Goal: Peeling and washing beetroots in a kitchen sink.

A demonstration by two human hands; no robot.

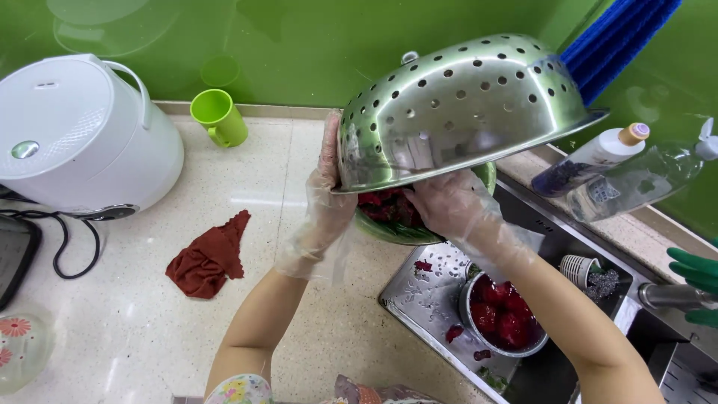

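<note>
Both forearms rise from the near edge, each hand in a thin, crinkled clear plastic glove. Left hand (327,196) lies flat against the near-left rim of the metal colander (458,105), fingers (329,142) pressed together and pointing up, bracing the rim rather than gripping it. Right hand (449,203) sits under the tipped rim, its fingers curled up out of sight beneath it — whether they pinch the edge I cannot tell.

That colander is held upside down and tilted in the air above the sink's left edge, like a lid, its shiny perforated dome facing the camera. Just below it a green bowl (396,228) shows dark red pieces at its mouth — the colander's rim appears to rest against it.

Lower right, in the steel sink (419,295), stands a round metal bowl (502,316) of wet, glossy red chunks, with a few scraps scattered on the drainer. On the pale speckled stone surface (149,329) to the left lie a crumpled rust-red cloth (209,256), a white rice cooker (78,135) and, farther off, a lime-green mug (218,116).
</note>
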